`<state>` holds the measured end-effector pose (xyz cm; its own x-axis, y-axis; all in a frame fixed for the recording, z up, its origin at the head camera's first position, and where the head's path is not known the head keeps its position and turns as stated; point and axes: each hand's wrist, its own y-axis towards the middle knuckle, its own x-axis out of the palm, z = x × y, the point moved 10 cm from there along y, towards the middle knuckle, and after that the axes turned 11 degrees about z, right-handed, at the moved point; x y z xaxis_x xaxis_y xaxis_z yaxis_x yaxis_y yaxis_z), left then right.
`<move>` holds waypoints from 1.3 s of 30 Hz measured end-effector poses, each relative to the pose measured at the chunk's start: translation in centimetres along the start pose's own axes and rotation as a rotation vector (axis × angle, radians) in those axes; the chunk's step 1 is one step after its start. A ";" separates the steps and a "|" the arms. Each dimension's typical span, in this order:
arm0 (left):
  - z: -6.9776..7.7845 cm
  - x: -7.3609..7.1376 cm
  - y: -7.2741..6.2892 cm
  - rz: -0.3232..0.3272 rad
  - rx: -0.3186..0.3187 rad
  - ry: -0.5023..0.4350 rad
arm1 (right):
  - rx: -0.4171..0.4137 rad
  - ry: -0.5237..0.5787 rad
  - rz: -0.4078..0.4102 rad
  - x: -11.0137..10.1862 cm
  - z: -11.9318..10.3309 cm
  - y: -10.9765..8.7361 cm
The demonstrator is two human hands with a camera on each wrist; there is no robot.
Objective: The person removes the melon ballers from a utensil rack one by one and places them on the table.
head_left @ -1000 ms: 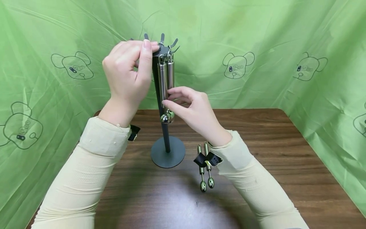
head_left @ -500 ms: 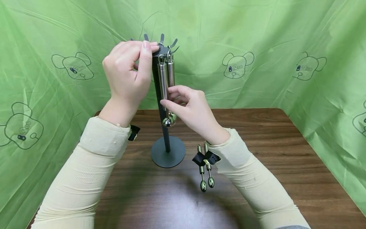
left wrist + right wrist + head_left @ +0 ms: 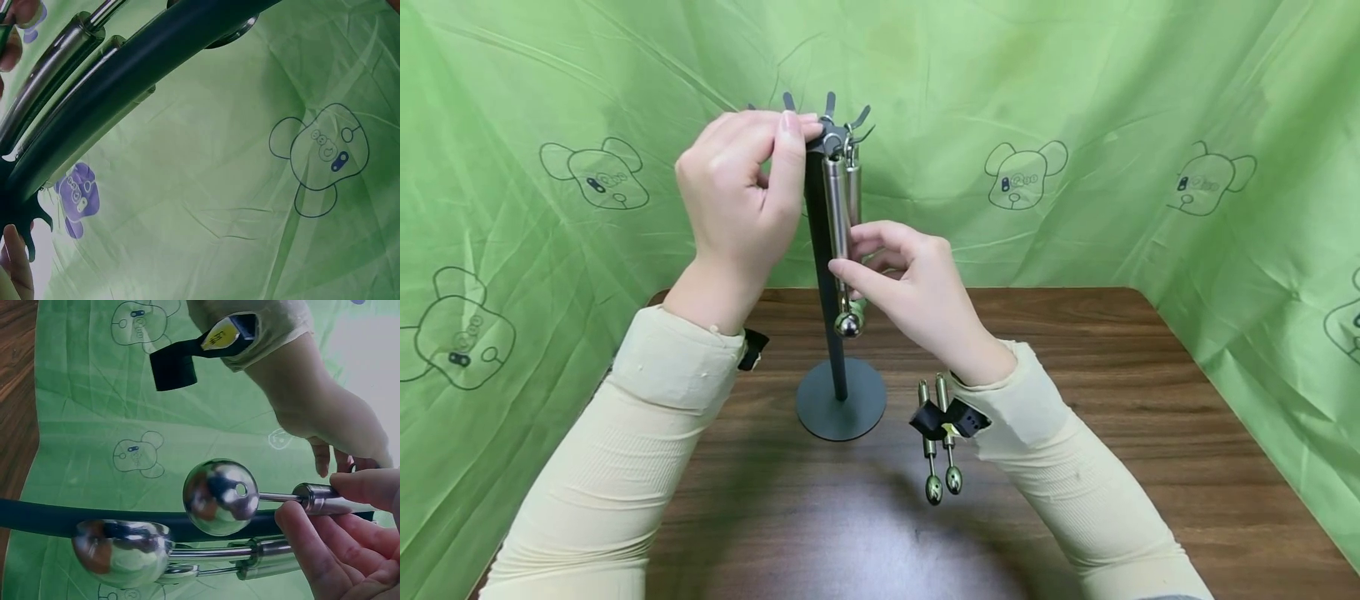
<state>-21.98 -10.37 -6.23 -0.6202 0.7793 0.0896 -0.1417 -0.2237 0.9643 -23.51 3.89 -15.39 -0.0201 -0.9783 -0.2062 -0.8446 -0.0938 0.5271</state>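
A dark utensil stand with a round base and a crown of hooks rises from the table. My left hand grips its top, thumb and fingertips at the hooks. My right hand pinches the handle of a steel utensil, whose ring is up at the hooks. In the right wrist view this utensil's round, shiny head has a small hole. Behind it hangs a second steel utensil; a bowl-shaped head shows below in the right wrist view.
Two more steel utensils with oval heads lie on the wooden table, partly behind the right wrist's black camera mount. Green cloth with bear-head drawings encloses the table at the back and sides.
The pinched utensil's head has shifted slightly right and down, while its ring moved a little right. The stand's top has moved slightly right. The left hand keeps its grip.
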 end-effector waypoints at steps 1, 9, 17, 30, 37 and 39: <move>0.0 0.0 0.0 -0.001 0.001 0.000 | -0.002 0.001 0.000 -0.1 -0.1 -0.1; 0.2 0.1 0.0 0.003 0.005 0.004 | 0.004 0.045 0.008 -0.8 -0.1 -0.8; 0.4 0.2 -0.1 0.002 0.021 0.016 | 0.024 0.117 0.045 -2.1 0.4 -1.8; 0.6 -0.2 -0.1 0.021 0.022 0.007 | 0.076 0.156 0.115 -4.7 2.0 -3.5; 0.8 -0.3 -0.2 0.026 0.025 0.000 | 0.125 0.118 0.159 -6.1 3.2 -4.6; 0.9 -0.3 -0.2 0.029 0.023 0.008 | 0.140 0.112 0.169 -6.4 3.6 -5.0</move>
<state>-21.08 -10.08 -6.26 -0.6299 0.7680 0.1156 -0.1061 -0.2326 0.9668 -21.08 11.31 -19.62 -0.1146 -0.9930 -0.0285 -0.9005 0.0917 0.4250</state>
